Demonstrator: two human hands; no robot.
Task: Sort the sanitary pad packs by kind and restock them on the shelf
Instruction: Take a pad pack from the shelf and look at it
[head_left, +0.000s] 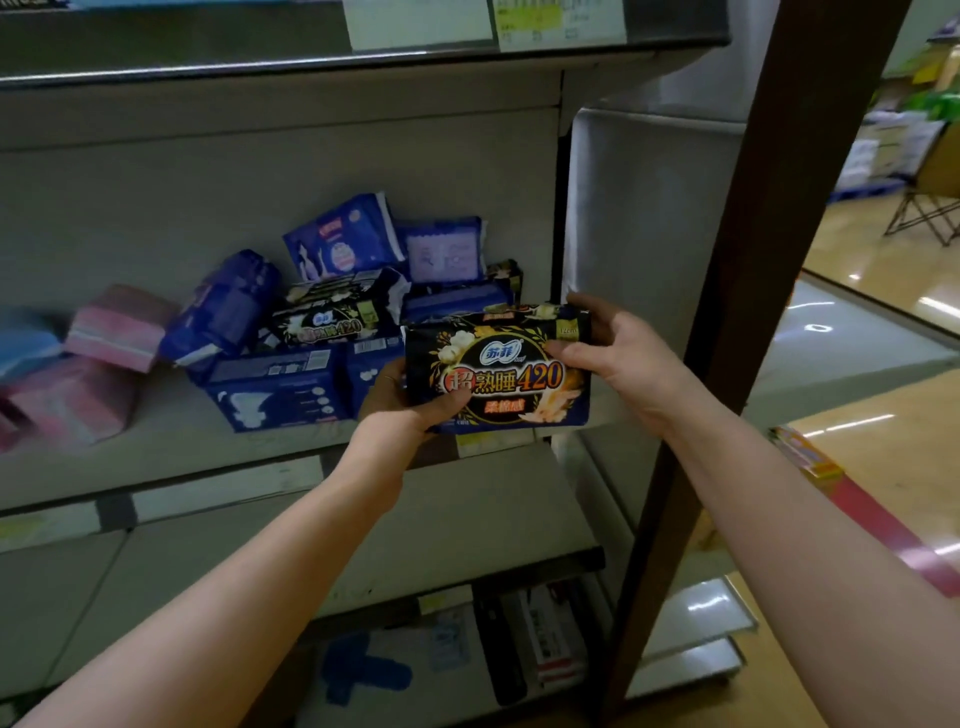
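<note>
Black 420 pack is gripped at both ends by left hand and right hand; blue packs are heaped on the shelf, pink packs blurred.

Left hand and right hand outstretched side by side, both curled in a grip

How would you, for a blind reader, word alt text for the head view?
Two hands hold a black pack marked 420 before a store shelf, left hand at its lower left corner, right hand at its upper right. Behind it, blue packs and more black packs lie jumbled, pink packs further left.
</note>
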